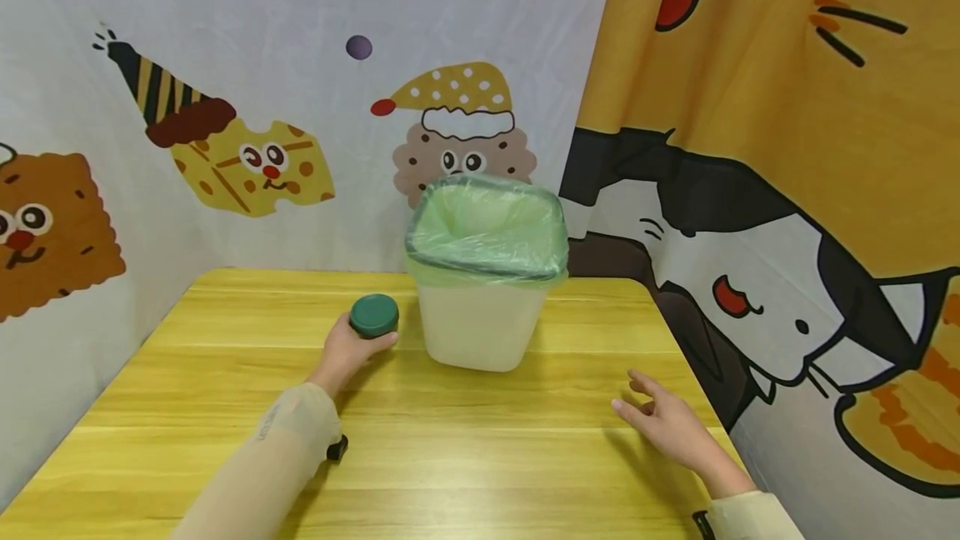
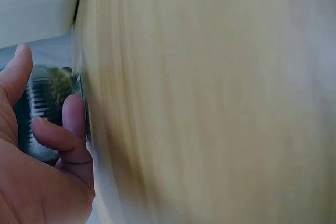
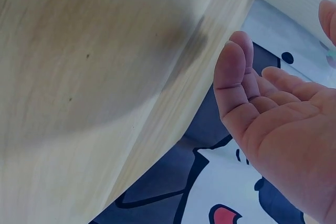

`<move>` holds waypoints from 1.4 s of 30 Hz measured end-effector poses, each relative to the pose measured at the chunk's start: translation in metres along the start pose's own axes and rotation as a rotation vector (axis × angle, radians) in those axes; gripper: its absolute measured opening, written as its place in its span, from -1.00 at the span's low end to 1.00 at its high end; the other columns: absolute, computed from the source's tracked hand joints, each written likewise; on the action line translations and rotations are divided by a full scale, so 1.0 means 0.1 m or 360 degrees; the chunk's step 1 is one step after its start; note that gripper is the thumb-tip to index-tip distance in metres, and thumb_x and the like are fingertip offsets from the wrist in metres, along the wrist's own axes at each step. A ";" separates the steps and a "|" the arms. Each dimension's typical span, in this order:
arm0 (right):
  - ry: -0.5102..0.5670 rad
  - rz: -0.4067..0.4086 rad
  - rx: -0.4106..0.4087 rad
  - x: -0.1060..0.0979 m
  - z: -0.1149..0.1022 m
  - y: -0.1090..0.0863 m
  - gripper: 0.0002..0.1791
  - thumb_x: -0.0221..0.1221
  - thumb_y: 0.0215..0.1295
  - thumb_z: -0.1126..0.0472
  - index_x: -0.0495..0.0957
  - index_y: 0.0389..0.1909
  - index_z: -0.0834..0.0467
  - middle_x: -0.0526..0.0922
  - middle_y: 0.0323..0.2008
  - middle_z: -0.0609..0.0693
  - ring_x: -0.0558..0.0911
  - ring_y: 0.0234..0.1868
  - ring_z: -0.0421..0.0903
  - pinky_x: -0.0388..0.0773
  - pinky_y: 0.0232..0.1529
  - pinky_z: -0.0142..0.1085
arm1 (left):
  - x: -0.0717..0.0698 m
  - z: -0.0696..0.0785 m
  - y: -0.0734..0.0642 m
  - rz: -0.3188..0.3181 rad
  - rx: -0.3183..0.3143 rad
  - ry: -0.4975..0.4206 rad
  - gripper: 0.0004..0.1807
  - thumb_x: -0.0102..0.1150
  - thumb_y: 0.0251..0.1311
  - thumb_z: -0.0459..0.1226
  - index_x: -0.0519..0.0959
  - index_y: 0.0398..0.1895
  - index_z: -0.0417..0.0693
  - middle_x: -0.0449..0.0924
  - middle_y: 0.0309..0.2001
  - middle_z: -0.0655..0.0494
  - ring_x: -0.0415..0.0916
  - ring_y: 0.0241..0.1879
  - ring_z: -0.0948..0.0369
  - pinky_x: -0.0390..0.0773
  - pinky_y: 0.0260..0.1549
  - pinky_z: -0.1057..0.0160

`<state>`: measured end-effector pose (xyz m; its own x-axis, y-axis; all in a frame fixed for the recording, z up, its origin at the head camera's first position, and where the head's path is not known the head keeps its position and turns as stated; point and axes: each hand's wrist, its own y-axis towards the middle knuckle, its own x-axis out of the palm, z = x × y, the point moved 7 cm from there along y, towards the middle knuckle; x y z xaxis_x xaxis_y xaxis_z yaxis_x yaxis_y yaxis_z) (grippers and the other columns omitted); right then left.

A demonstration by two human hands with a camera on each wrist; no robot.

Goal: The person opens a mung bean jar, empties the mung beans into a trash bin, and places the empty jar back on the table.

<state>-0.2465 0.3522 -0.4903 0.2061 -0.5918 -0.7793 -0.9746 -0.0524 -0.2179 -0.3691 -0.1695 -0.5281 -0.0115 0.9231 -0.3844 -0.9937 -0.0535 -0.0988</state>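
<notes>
Left of the bin, my left hand [image 1: 347,354] grips a small jar with a round green lid [image 1: 374,317], thumb and fingers around its sides. The left wrist view shows the lid's ribbed edge and the see-through jar [image 2: 59,83] with greenish-brown bits inside; the fingers hide part of it. A pale waste bin [image 1: 480,327] lined with a translucent green bag [image 1: 491,261] stands upright at the back middle of the table. Over the right side of the table, my right hand [image 1: 669,427] hovers with loosely bent fingers and nothing in it.
The yellow wood-grain table [image 1: 465,457] has its back edge close behind the bin. A printed cloth [image 1: 285,7] with cartoon food hangs behind, and an orange cloth [image 1: 720,90] with cartoon cats hangs along the right side.
</notes>
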 end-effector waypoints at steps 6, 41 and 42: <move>0.0011 -0.0001 -0.0004 0.01 0.01 0.01 0.01 0.19 0.53 -0.30 0.07 0.70 0.24 0.35 0.56 0.39 0.66 0.27 0.24 0.76 -0.01 -0.01 | 0.06 0.00 0.02 0.0082 -0.0030 -0.0115 0.14 0.60 0.18 -0.03 0.10 0.64 -0.27 0.33 0.50 -0.31 0.37 0.46 -0.23 0.46 0.43 -0.27; 0.0135 -0.0015 -0.0014 0.06 -0.07 -0.02 -0.01 0.20 0.54 -0.26 0.07 0.70 0.23 0.36 0.55 0.39 0.66 0.26 0.21 0.76 0.04 -0.01 | -0.03 -0.07 -0.11 0.0132 -0.0107 -0.0243 0.11 0.50 0.16 0.26 0.22 0.61 -0.06 0.43 0.44 -0.16 0.52 0.32 -0.10 0.66 0.19 -0.06; 0.0142 -0.0016 -0.0017 0.06 -0.08 -0.02 -0.02 0.20 0.54 -0.26 0.07 0.70 0.23 0.36 0.55 0.39 0.66 0.26 0.21 0.76 0.03 -0.01 | -0.05 -0.06 -0.13 0.0145 -0.0093 -0.0246 0.11 0.50 0.16 0.26 0.22 0.61 -0.08 0.43 0.45 -0.16 0.50 0.35 -0.09 0.63 0.24 -0.08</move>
<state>-0.2438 0.3424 -0.4902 0.2074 -0.6604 -0.7217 -0.9735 -0.0666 -0.2188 -0.3560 -0.1755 -0.5304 -0.1228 0.9607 -0.2488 -0.9796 -0.1576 -0.1250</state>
